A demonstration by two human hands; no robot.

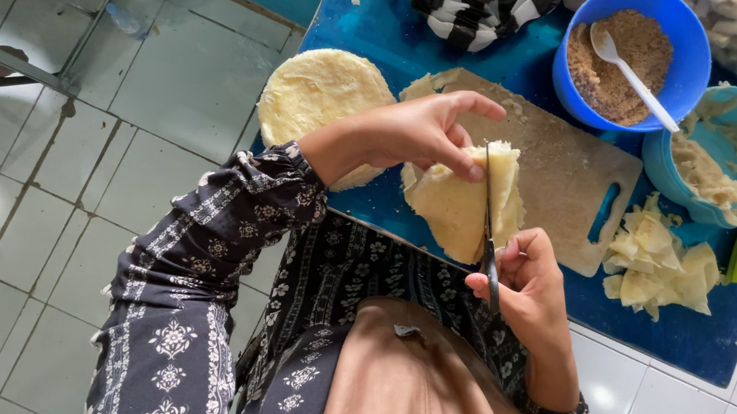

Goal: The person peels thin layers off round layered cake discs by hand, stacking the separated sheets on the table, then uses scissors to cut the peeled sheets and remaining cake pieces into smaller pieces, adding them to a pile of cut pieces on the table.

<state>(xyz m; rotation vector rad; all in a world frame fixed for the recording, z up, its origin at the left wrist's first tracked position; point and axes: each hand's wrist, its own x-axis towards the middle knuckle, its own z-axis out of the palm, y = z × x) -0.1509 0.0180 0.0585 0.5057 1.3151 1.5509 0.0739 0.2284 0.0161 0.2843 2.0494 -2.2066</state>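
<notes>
Two hands worked one folded stack of pale, thin wrappers (459, 202) over the wooden cutting board (564, 170): your left hand (421, 131) pinched its top edge, your right hand (524, 288) gripped one pair of scissors (489, 232) cutting through it. One round stack (318, 94) lay left, cut pieces (653, 265) right. Two blue bowls: one (629, 51) held brown crumbs and one white spoon (630, 76), the other (722, 151) pale paste.

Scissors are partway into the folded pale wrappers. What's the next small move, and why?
Probably close the dark-handled scissors and advance the cut toward the near tip. The blades sit open along the folded stack of pale yellow wrappers, which the left hand pinches at its top edge while the right hand works the handles. The lower part looks uncut.
</notes>
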